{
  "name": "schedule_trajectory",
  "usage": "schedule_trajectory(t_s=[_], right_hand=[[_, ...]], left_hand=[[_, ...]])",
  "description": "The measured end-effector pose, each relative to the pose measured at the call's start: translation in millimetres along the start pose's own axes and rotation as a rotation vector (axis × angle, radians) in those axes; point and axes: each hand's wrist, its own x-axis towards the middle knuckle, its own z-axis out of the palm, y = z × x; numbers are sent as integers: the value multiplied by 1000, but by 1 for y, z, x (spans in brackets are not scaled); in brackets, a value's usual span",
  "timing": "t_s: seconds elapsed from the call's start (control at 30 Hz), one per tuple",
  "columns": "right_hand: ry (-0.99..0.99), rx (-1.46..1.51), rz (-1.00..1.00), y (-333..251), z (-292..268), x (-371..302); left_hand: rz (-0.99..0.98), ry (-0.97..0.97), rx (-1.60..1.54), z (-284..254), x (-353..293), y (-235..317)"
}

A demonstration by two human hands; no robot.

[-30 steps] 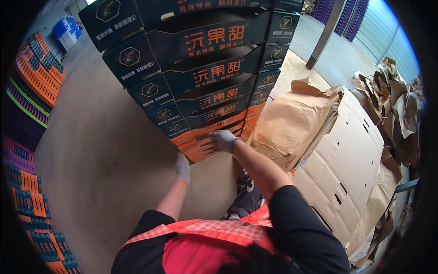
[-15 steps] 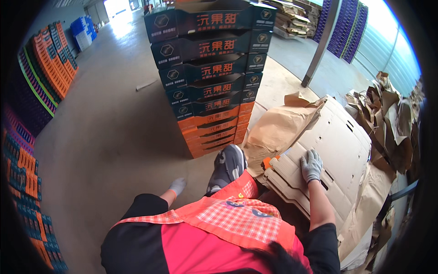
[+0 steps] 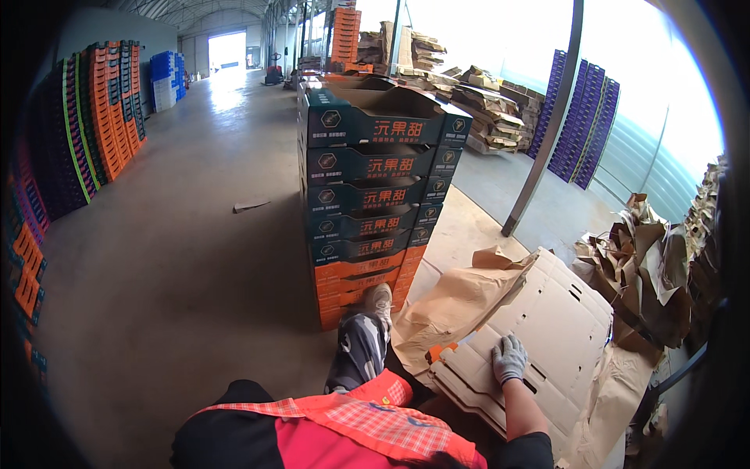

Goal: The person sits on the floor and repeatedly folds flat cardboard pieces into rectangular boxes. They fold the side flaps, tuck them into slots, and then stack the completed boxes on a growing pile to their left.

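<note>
My right hand (image 3: 509, 358), in a grey glove, lies flat on the top sheet of a pile of flat die-cut cardboard blanks (image 3: 558, 324). Its fingers are stretched out and grip nothing. Brown wrapping paper (image 3: 461, 301) hangs torn around the pile. Of my left arm only the black sleeve (image 3: 230, 414) shows at the lower left; the hand is out of sight. Ahead stands a tall stack of folded cardboard trays (image 3: 367, 199), dark green above and orange at the bottom. My shoe (image 3: 380, 301) is up against its lower front.
Crumpled brown paper (image 3: 644, 273) is heaped at the right. A grey metal post (image 3: 547, 117) rises beyond the pile. Purple crates (image 3: 574, 117) and bundled cardboard (image 3: 488, 117) stand farther back. Orange crates (image 3: 117, 109) line the left side. A scrap (image 3: 250, 206) lies on the floor.
The view has tilted up, showing more of the far hall. My left hand has gone out of sight. My foot has moved forward against the tray stack. My right hand stays on the blanks.
</note>
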Motion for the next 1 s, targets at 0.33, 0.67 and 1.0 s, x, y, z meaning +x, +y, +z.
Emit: schedule_trajectory(t_s=[0.33, 0.67, 1.0], right_hand=[[112, 46, -32, 38, -2, -40], [167, -37, -29, 35, 1, -37], [181, -67, -61, 25, -8, -45]], left_hand=[[-20, -128, 337, -49, 26, 18], [188, 57, -296, -22, 72, 76], [-12, 525, -553, -50, 50, 32]])
